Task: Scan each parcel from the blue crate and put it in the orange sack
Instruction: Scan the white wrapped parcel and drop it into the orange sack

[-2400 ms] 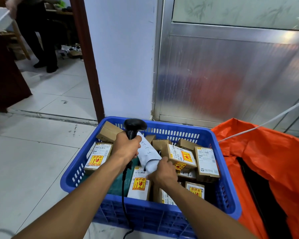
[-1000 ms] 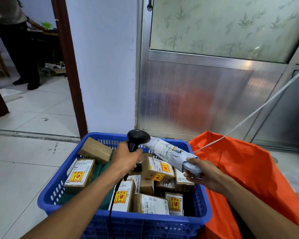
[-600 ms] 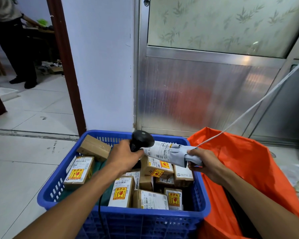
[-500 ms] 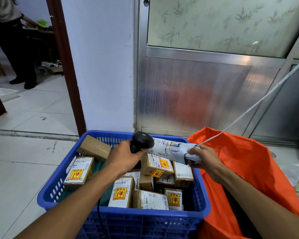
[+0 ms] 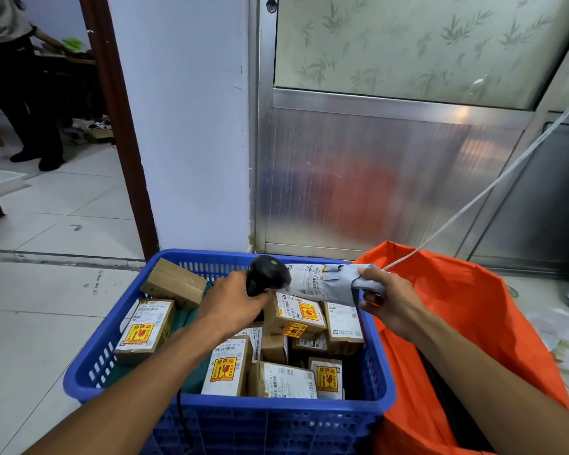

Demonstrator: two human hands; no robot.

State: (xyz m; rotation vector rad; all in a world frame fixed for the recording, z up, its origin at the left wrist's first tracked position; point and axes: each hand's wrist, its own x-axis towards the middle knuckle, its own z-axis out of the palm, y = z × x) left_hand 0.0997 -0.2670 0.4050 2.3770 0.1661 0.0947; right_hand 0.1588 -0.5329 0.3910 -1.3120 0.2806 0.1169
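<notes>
Grey parcel [image 5: 329,284], soft and rolled, label up, held level over the far right corner of the blue crate [image 5: 230,408]. Pinched at its right end by the right hand [image 5: 386,302], fingers curled round the crumpled plastic. Label end pointed left, just at the head of the black scanner [image 5: 270,277]; touching or a hair apart, cannot tell. Scanner gripped round its handle by the left hand [image 5: 232,311], head aimed toward the parcel's label, black cable [image 5: 180,408] dropping inside the crate's near wall.

Below both hands, inside the crate: cardboard boxes [image 5: 225,367] packed close, most with white labels and yellow-and-red stickers. One plain brown box [image 5: 174,282] tilted against the far left corner. Another labelled box [image 5: 145,330] propped along the left wall, green fabric [image 5: 184,323] beside it.

Orange sack [image 5: 467,310] right of the crate, touching its right wall, mouth open and dark inside. White cord [image 5: 473,201] running from the sack's far edge up and to the right. Tiled floor [image 5: 40,323] underneath, metal door panel [image 5: 375,178] behind. Standing person [image 5: 17,93] far left, beyond the doorway.
</notes>
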